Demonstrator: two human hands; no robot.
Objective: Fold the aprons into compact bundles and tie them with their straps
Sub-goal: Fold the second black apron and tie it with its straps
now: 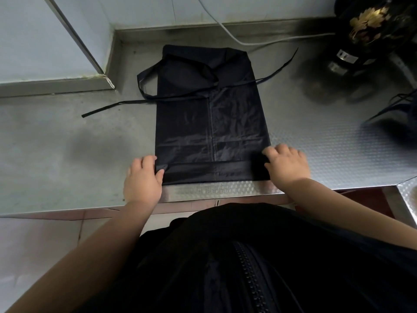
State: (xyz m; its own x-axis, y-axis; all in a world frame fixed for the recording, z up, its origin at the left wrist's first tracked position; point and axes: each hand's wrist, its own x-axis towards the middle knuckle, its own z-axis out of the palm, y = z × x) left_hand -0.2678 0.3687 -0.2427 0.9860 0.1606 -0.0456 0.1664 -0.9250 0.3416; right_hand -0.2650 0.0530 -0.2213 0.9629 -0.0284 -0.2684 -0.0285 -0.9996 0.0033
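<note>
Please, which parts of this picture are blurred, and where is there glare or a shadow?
Head view: the dark vessel and the dark bundle at the right are smeared by blur; the black apron is sharp, with soft sheen near its folded hem; a dim shadow lies on the steel counter at its left.

A steel table [67, 154] spreads under both hands, smooth beyond the left hand [144, 177], dimpled past the right hand [287, 164]; a pale wall [33, 30] rises far ahead and to the left; a grey cable [255, 44] trails along its foot; light floor tiles [33, 245] show below the left hand.
</note>
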